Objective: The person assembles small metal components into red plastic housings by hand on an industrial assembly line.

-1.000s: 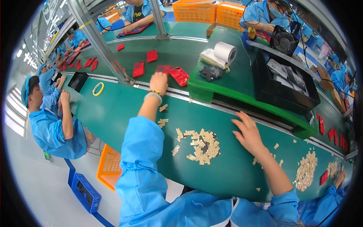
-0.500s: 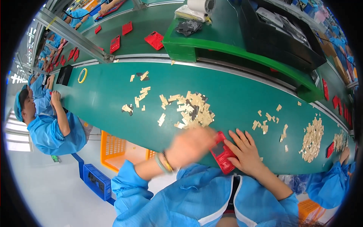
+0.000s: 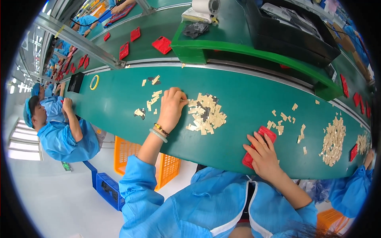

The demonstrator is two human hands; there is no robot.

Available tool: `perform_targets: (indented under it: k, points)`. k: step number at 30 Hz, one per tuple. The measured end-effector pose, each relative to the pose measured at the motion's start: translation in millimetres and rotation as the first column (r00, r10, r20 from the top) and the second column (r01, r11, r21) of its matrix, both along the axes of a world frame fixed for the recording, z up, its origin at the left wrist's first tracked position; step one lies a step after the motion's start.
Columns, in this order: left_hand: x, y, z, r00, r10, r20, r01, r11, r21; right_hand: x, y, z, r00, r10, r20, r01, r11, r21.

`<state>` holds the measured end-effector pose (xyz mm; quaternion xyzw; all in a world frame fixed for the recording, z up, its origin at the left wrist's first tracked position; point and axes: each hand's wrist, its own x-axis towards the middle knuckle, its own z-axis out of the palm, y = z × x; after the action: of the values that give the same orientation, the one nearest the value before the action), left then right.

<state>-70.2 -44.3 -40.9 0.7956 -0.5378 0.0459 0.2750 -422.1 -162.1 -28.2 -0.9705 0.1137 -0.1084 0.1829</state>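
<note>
from the head view, my left hand (image 3: 171, 109) bunches its fingertips at the tan pile (image 3: 211, 115), seemingly picking a piece, which calls for a light pinch; i cannot tell if one is held. my right hand (image 3: 262, 156), fingers apart, lies over the red case (image 3: 269, 133) on the table (image 3: 246, 109). the black box (image 3: 285, 44) holds papers (image 3: 283, 12), the blue crate (image 3: 109, 201) dark parts (image 3: 106, 189).

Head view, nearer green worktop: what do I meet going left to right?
Black box, yellow ring, left hand, broad pile of pale and dark pieces, right hand over a red case, tall pile of pale pieces, small red item.
</note>
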Motion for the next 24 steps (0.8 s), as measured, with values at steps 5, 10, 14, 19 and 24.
perform_targets:
  k: [5, 10, 14, 19, 24]
  points:
    - [1.9, 3.4, -1.7, 0.994, -0.038, 0.099, 0.040, 0.999, -0.022, 11.2, -20.4, 8.4, 0.980, 0.200, -0.001, -0.200, 0.980, 0.010]
    - [-67.8, -2.2, 56.5, 0.999, 0.043, 0.023, -0.040, 0.991, -0.131, 33.3, -26.1, 24.3, 0.958, -0.035, 0.285, -0.068, 0.936, 0.346]
    - [-127.7, -18.3, 65.7, 0.755, -0.249, -0.607, 0.196, 0.969, -0.154, 77.9, -21.8, 52.4, 0.917, -0.245, 0.314, -0.046, 0.719, 0.693]
    - [-135.2, -27.6, 59.7, 0.303, -0.352, -0.886, 0.151, 0.935, -0.320, 78.4, -30.4, 39.8, 0.845, -0.339, 0.413, -0.101, 0.657, 0.747]
    - [-117.9, -18.5, 49.4, 0.400, -0.242, -0.884, 0.127, 0.970, -0.208, 75.1, -30.9, 34.1, 0.859, -0.331, 0.390, -0.070, 0.679, 0.731]
